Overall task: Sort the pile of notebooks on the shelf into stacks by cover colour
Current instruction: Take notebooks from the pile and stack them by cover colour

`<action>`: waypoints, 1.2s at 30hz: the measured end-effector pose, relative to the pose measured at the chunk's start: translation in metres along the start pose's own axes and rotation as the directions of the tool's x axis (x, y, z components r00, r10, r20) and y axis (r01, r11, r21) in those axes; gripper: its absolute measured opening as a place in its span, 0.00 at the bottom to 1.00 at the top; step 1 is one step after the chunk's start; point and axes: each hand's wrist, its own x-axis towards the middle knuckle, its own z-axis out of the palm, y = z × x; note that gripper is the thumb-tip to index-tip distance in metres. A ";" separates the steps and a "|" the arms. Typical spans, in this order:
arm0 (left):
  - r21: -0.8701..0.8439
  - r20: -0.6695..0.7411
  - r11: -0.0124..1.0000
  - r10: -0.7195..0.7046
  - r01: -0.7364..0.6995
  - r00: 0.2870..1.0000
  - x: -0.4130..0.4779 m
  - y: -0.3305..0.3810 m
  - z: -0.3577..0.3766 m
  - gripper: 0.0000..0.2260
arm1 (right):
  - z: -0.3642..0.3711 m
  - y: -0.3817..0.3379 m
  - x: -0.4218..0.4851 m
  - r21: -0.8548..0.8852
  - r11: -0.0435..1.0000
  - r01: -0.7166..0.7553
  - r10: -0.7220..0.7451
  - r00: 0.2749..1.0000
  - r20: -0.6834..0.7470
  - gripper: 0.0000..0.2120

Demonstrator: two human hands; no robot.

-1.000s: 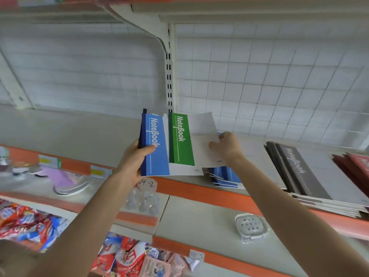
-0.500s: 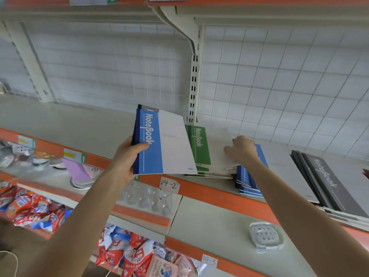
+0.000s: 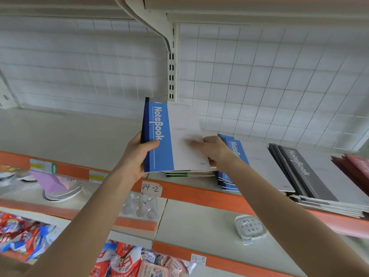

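- Blue notebook (image 3: 159, 140) is held tilted just above the shelf (image 3: 199, 193), over the green stack (image 3: 177, 174).
- Left hand (image 3: 137, 156) grips its spine edge, thumb on the cover.
- Right hand (image 3: 213, 150) pinches its right edge, with blurred fingers on the white part.
- Blue stack (image 3: 235, 154) lies just to the right; black stack (image 3: 311, 176) and red stack (image 3: 355, 166) lie farther right.

The shelf (image 3: 79, 140) carries four stacks in a row near its front edge. The first stack (image 3: 187, 174) lies under the held notebook (image 3: 179, 136). The second stack (image 3: 235, 154), third stack (image 3: 311, 176) and fourth stack (image 3: 355, 168) follow to the right. The left hand (image 3: 137, 156) grips the notebook's left edge and the right hand (image 3: 215, 152) its right edge. A dish (image 3: 249, 228) lies on the lower shelf (image 3: 199, 216).
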 end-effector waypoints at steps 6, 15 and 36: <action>-0.031 0.063 0.999 -0.031 0.033 0.998 0.007 -0.009 0.043 0.10 | -0.035 0.017 -0.009 -0.026 1.000 0.014 -0.020 0.974 -0.225 0.04; -0.020 0.138 0.996 -0.086 0.089 0.987 0.008 -0.026 0.092 0.10 | -0.102 0.045 -0.026 -0.112 0.992 -0.059 0.004 0.899 -0.437 0.08; -0.015 0.154 0.997 -0.070 0.073 0.986 0.015 -0.021 0.106 0.13 | -0.137 0.076 -0.035 -0.734 0.609 -0.301 -0.103 0.888 -0.449 0.11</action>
